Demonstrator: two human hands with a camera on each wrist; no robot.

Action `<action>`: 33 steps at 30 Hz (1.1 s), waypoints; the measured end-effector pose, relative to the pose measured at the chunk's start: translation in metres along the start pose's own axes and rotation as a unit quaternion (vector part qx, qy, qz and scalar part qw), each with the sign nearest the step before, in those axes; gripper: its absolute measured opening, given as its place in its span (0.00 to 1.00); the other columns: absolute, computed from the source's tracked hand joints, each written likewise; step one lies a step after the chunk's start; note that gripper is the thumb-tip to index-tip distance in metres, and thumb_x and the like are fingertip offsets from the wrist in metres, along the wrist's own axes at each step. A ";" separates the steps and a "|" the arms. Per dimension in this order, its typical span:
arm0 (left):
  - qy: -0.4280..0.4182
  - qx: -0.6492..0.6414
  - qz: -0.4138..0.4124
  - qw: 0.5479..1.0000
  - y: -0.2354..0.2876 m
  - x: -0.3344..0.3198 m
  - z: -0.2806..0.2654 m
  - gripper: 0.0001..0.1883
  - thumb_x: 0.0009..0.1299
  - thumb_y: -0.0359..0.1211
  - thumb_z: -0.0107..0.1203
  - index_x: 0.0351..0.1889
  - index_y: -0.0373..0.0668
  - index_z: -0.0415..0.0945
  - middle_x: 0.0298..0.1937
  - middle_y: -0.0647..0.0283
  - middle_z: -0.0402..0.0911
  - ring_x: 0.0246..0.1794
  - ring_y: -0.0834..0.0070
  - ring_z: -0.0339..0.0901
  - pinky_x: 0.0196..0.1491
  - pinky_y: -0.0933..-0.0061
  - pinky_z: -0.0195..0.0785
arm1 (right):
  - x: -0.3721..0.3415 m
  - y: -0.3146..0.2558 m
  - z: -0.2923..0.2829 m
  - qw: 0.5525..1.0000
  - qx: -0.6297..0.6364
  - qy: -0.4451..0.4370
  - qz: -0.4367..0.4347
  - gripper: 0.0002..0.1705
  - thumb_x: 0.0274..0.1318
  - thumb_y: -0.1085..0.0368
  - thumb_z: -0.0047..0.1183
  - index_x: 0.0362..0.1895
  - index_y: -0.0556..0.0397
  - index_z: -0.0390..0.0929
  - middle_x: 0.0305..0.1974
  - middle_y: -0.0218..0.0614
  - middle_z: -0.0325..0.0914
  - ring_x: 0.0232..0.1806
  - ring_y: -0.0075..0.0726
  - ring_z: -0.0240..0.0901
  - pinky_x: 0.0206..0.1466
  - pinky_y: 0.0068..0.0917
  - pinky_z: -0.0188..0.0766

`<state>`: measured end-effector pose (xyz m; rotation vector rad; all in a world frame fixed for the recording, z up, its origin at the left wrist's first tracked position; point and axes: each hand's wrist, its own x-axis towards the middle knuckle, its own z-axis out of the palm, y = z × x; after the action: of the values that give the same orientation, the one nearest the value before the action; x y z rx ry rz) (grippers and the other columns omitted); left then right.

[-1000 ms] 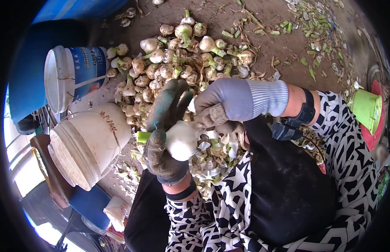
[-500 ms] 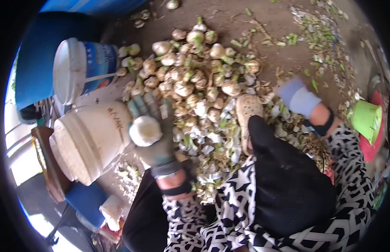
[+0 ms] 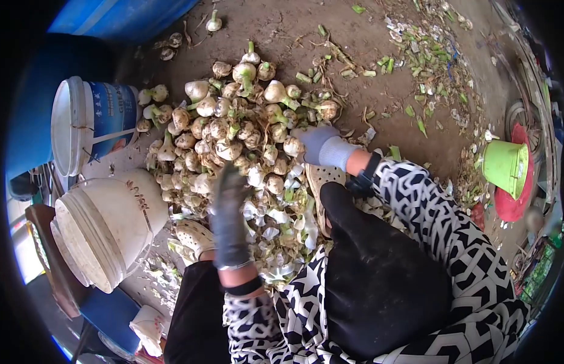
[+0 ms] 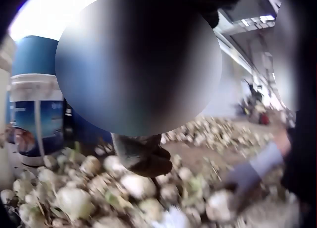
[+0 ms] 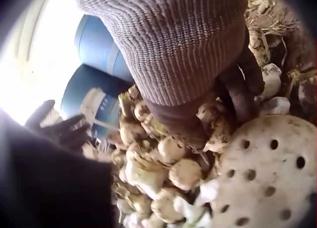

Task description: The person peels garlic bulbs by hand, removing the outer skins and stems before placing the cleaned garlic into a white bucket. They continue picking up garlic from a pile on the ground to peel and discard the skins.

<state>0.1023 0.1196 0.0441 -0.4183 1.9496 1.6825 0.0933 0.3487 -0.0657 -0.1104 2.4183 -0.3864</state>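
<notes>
A heap of garlic bulbs (image 3: 218, 130), some dirty with green stem stubs, lies on the ground in the head view. My gloved left hand (image 3: 231, 212) is blurred above the heap's near side. In the right wrist view this left hand (image 5: 59, 129) has its fingers spread, and no bulb shows in it. At the heap's right edge, my gloved right hand (image 3: 323, 144) reaches down beside a shoe. Its fingers curl round a dirty bulb (image 5: 215, 124) in the right wrist view. The left wrist view shows the right hand (image 4: 242, 178) against a bulb (image 4: 221, 205).
Two white buckets stand at the left, one plain (image 3: 121, 221) and one with a blue label (image 3: 109, 115). Peeled skins (image 3: 282, 230) lie between the two perforated shoes. Cut stems (image 3: 385, 64) are scattered at the upper right, and a green pot (image 3: 503, 165) stands far right.
The white bulb has left my left hand, which has turned from palm-up and moved slightly. My right hand has come left from the scraps to the heap's edge and grips a bulb.
</notes>
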 end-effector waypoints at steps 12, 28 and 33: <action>-0.083 -0.083 0.120 0.986 -0.006 -0.002 0.064 0.50 0.63 0.54 0.60 0.74 0.41 0.42 0.53 0.61 0.71 0.41 0.80 0.72 0.52 0.79 0.66 | -0.054 -0.003 -0.036 0.832 0.517 0.180 -0.093 0.16 0.58 0.62 0.59 0.48 0.55 0.78 0.41 0.35 0.81 0.41 0.25 0.76 0.45 0.24 0.73; -0.079 0.026 0.094 0.992 0.003 0.025 0.026 0.38 0.72 0.63 0.30 0.54 0.37 0.72 0.37 0.56 0.82 0.32 0.67 0.80 0.41 0.67 0.73 | -0.065 -0.025 -0.046 0.746 0.561 -0.115 -0.341 0.15 0.60 0.60 0.55 0.44 0.58 0.79 0.32 0.29 0.79 0.35 0.21 0.71 0.40 0.22 0.70; 0.142 -0.055 0.044 0.987 0.017 0.020 0.019 0.37 0.75 0.59 0.30 0.55 0.32 0.71 0.52 0.48 0.76 0.47 0.62 0.79 0.48 0.65 0.74 | -0.043 -0.023 -0.033 0.559 0.786 -0.168 -0.206 0.08 0.58 0.65 0.55 0.36 0.58 0.79 0.27 0.32 0.78 0.22 0.25 0.72 0.29 0.22 0.69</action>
<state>0.0804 0.1437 0.0446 -0.6533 2.1077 1.8793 0.1045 0.3425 -0.0083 0.0683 0.8734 -2.2681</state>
